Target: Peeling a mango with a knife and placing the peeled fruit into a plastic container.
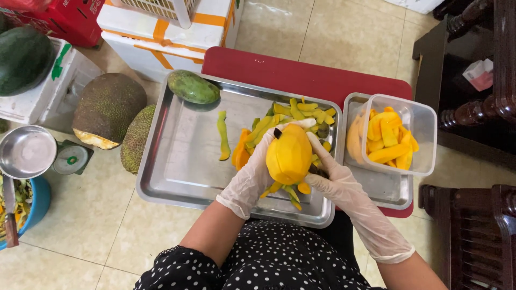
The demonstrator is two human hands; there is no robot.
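My left hand (252,172), in a thin white glove, grips a peeled yellow mango (289,153) over a large steel tray (177,161). My gloved right hand (330,172) rests against the mango's right side and holds a dark tool, mostly hidden. A pile of green-yellow peel strips (301,113) lies on the tray behind the mango. One loose peel strip (222,134) lies to the left. A whole green mango (192,86) sits at the tray's far left corner. A clear plastic box (422,134) holds yellow mango slices (388,140).
A smaller steel tray (384,188) sits under the box on a red low table (301,72). Two jackfruits (110,104) lie on the tiled floor at left, by a weighing scale (29,150), a blue bucket (37,201) and white boxes (161,37). Dark wooden furniture (473,107) stands at right.
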